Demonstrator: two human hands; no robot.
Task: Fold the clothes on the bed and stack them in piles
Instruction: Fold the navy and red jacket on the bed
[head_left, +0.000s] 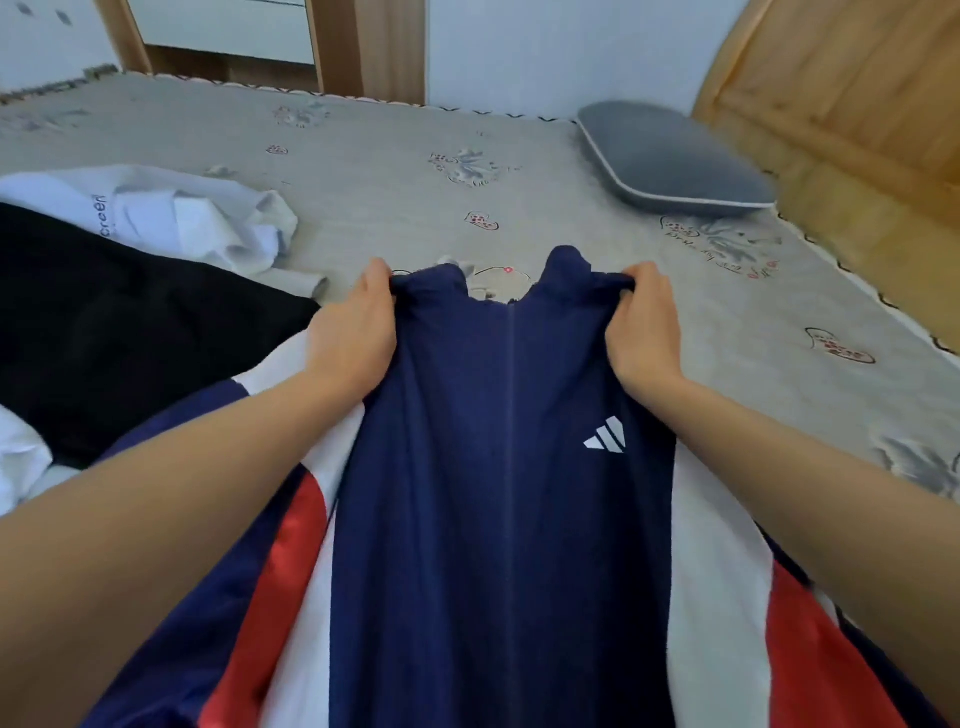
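A white three-stripe logo (605, 435) marks the navy jacket (498, 467), near centre on the bed (395, 156); left hand (353, 332) and right hand (644, 327) each pinch a shoulder; far left, white garment (171, 213) reads "creen"; bare bedding beyond.

Zip-front track jacket (498, 467): navy body, white and red side panels, white three-stripe logo. Grey bedsheet (395, 208): grey-blue floral print, red-dotted hearts. Crumpled white garment (171, 218); black garment (119, 322); grey pillow (670, 156).

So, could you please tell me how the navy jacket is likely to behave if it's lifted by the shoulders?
The jacket probably hangs limp: it sags between the left hand and right hand. Its smooth fabric looks light, perhaps slippery.
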